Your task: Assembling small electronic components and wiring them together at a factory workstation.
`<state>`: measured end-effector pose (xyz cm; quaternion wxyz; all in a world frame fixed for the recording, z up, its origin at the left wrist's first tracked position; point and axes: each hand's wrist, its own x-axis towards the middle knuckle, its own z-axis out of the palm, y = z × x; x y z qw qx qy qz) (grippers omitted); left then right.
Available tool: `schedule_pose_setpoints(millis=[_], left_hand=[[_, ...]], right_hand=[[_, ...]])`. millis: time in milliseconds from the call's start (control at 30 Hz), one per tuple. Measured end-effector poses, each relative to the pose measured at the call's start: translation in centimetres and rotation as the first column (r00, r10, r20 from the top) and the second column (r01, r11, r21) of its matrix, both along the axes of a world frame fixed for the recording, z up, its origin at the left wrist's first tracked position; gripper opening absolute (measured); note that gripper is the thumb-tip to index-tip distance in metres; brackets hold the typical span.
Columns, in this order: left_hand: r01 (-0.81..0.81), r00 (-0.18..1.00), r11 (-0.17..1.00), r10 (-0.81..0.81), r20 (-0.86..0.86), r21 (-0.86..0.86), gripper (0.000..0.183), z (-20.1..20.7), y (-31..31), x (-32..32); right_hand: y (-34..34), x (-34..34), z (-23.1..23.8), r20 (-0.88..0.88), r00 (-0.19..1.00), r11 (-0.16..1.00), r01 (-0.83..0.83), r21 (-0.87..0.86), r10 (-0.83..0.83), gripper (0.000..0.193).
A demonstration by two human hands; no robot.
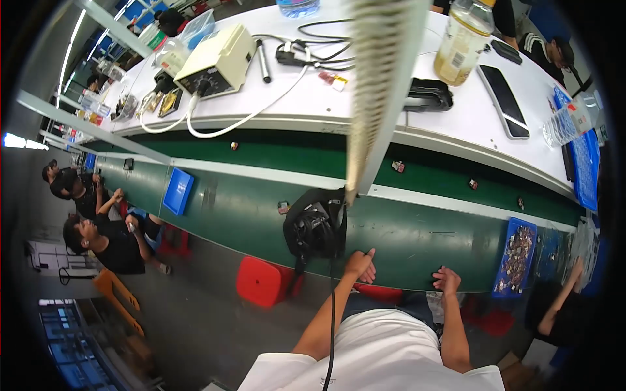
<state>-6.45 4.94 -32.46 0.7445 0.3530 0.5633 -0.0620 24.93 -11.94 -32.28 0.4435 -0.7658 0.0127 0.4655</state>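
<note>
Your left hand (pixel 362 266) is at the near edge of the green bench (pixel 404 228), just right of the centre of the frame, its fingers fairly straight and the thumb held apart from them. Your right hand (pixel 447 280) is farther right at the same edge, palm partly turned up, fingers loosely curled with a gap to the thumb. The thing nearest your left hand is a black bag-like object (pixel 316 225), on the bench at the centre of the frame, just above and left of that hand; a black cable (pixel 332 326) runs down past your left forearm.

Nearest your right hand, at the right of the frame, you have a blue tray (pixel 523 222) filled with small mixed parts (pixel 515 257), near but apart from your fingers. A thin dark rod (pixel 443 232) lies on the bench above your right hand. A small piece (pixel 283 207) lies just left of the black object, and a second blue tray (pixel 178 191) sits toward the left. On the white shelf (pixel 293 107) across the top, you see a cream box with a dial (pixel 217 62), a bottle (pixel 464 42) and a phone (pixel 504 101).
</note>
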Motion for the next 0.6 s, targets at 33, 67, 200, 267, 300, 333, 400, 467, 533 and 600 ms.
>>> schedule_pose_setpoints(millis=[33, 67, 200, 267, 300, 333, 400, 467, 533, 600], left_hand=[[-0.04, 0.999, 0.999, 0.04, 0.028, 0.032, 0.073, -0.1, -0.5, -0.3], [-0.083, 0.995, 0.995, 0.079, 0.055, 0.063, 0.066, -0.1, -1.0, -0.6], [-0.388, 0.918, 0.886, 0.348, 0.188, 0.254, 0.045, 0.9, -7.4, -5.0], [-0.38, 0.921, 0.91, 0.357, 0.154, 0.164, 0.035, 2.9, -9.6, -10.1], [-0.406, 0.914, 0.904, 0.398, 0.081, 0.134, 0.029, 4.5, -10.2, -12.7], [-0.438, 0.896, 0.893, 0.443, -0.023, 0.104, 0.022, 6.2, -9.9, -15.2], [-0.635, 0.725, 0.703, 0.686, -0.068, 0.32, 0.018, 8.1, -9.1, -19.8], [-0.743, 0.535, 0.446, 0.844, 0.044, 0.499, 0.018, 8.7, -6.1, -23.3], [-0.741, 0.477, 0.308, 0.867, 0.144, 0.597, 0.017, 7.5, -2.1, -25.7], [-0.688, 0.523, 0.325, 0.842, 0.133, 0.649, 0.015, 5.9, 3.4, -26.1]], right_hand=[[0.0, -0.1, 0.1, 0.0, 1.0, 1.0, -0.012, -0.005, 0.012, 0.03], [0.0, -0.2, 0.3, -0.002, 1.0, 1.0, -0.017, -0.019, 0.017, 0.03], [0.1, -0.4, 0.5, 0.016, 0.999, 0.998, -0.047, -0.037, 0.048, 0.03], [-0.1, -0.3, 0.5, 0.025, 0.999, 0.998, -0.038, -0.046, 0.039, 0.029], [-0.2, -0.3, 0.5, 0.034, 0.999, 0.998, -0.03, -0.05, 0.032, 0.028], [-0.3, -0.3, 0.5, 0.036, 0.999, 0.998, -0.023, -0.052, 0.025, 0.028], [-0.2, -0.6, 0.3, 0.045, 0.998, 0.999, -0.031, -0.029, 0.032, 0.027], [-0.3, -0.9, 0.3, 0.069, 0.997, 0.999, -0.024, -0.034, 0.027, 0.026], [-0.3, -1.4, 0.2, 0.091, 0.996, 0.999, -0.024, -0.037, 0.027, 0.026], [-1.1, -1.4, -0.4, 0.088, 0.995, 0.999, -0.039, -0.011, 0.039, 0.027]])
